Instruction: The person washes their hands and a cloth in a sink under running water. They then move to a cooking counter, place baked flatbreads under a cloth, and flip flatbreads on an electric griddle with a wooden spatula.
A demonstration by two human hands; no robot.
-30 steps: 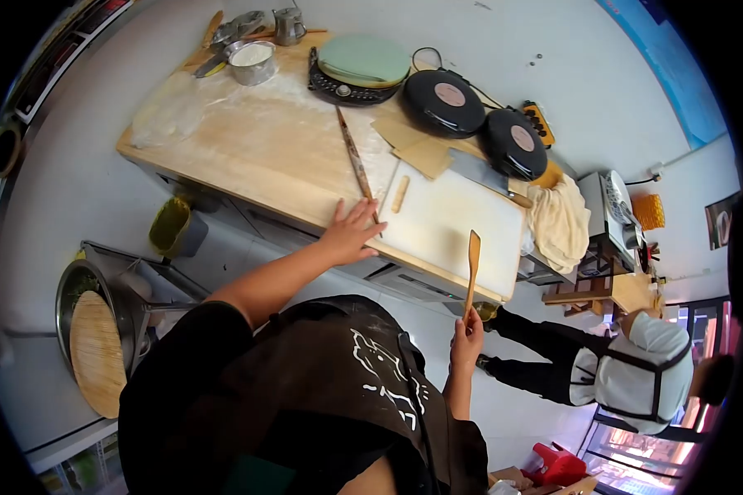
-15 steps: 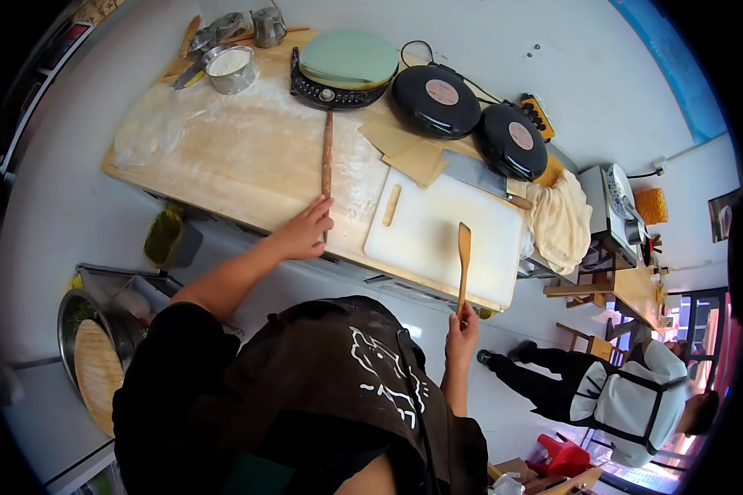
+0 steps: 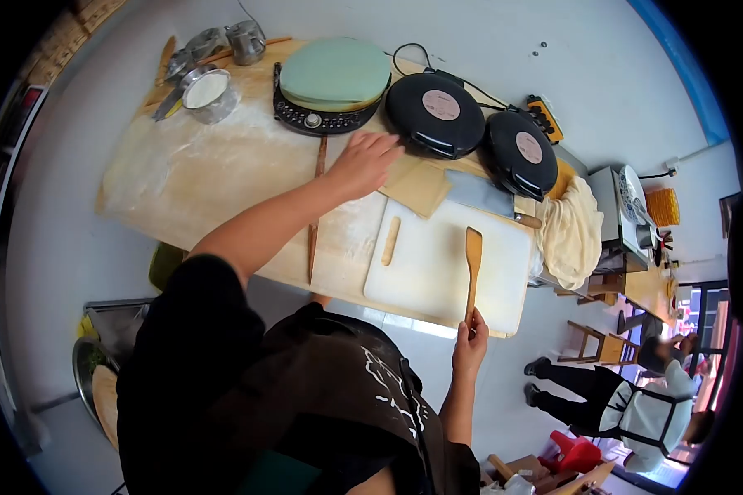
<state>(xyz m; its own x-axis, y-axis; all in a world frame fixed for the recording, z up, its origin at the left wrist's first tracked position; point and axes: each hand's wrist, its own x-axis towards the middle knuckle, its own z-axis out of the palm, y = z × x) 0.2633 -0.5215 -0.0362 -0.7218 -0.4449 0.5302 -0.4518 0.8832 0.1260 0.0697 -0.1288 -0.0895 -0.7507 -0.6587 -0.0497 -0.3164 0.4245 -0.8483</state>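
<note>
My left hand (image 3: 366, 165) reaches over the table beside the brown paper sheets (image 3: 417, 186), its fingers extended toward the black round griddle (image 3: 434, 115) and nothing seen in them. Under my left forearm lies a thin rolling pin (image 3: 314, 239), pointing away from me. My right hand (image 3: 470, 337) grips the handle of a wooden spatula (image 3: 474, 252), held upright over the white cutting board (image 3: 437, 264). A cleaver (image 3: 480, 194) rests along the board's far edge. The green-lidded griddle (image 3: 334, 73) stands behind the rolling pin.
A second black griddle (image 3: 520, 153) and a cream cloth (image 3: 571, 231) are at the right. A metal pot of flour (image 3: 209, 92) stands at the back left of the floured table (image 3: 182, 181). Another person (image 3: 648, 412) is beyond the table at the lower right.
My left hand has left the near end of the rolling pin and moved forward and right toward the griddles. My right hand still holds the spatula. The other person has moved farther off.
</note>
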